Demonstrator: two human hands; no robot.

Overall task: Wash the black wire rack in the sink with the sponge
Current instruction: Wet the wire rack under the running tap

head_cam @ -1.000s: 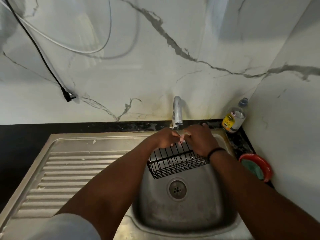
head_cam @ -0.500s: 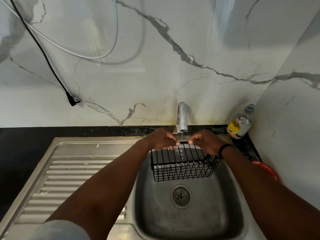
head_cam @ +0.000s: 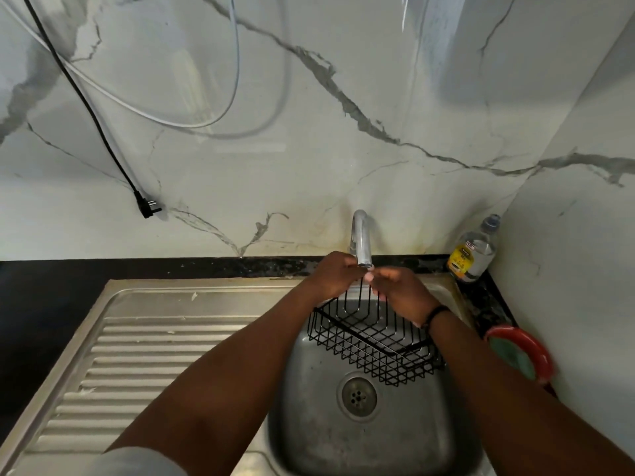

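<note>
Black wire, slick with water I'd guess, is what worries me: the wire rack (head_cam: 372, 334) hangs tilted over the steel sink (head_cam: 360, 438) at the centre right of the frame, its lower corner just above the drain (head_cam: 359, 397), and it is gripped only along its upper rim. If that grip slackens, the rack could drop and clatter into the basin. Both hands crowd the tap (head_cam: 361, 240), so a knock against the spout is also possible.

Curled around the top edge wire, the left hand (head_cam: 335, 274) sits just left of the spout, its fingers (head_cam: 350, 269) closed on the rack. Beside it, the right hand (head_cam: 400, 293) has fingers (head_cam: 376, 274) drawn together directly under the tap mouth; whether they pinch a wire or only rub it, I cannot tell from here.

No sponge shows in either hand. A red dish (head_cam: 519, 352) with something green in it sits on the worktop (head_cam: 488, 297) at the right edge, possibly the sponge.
</note>
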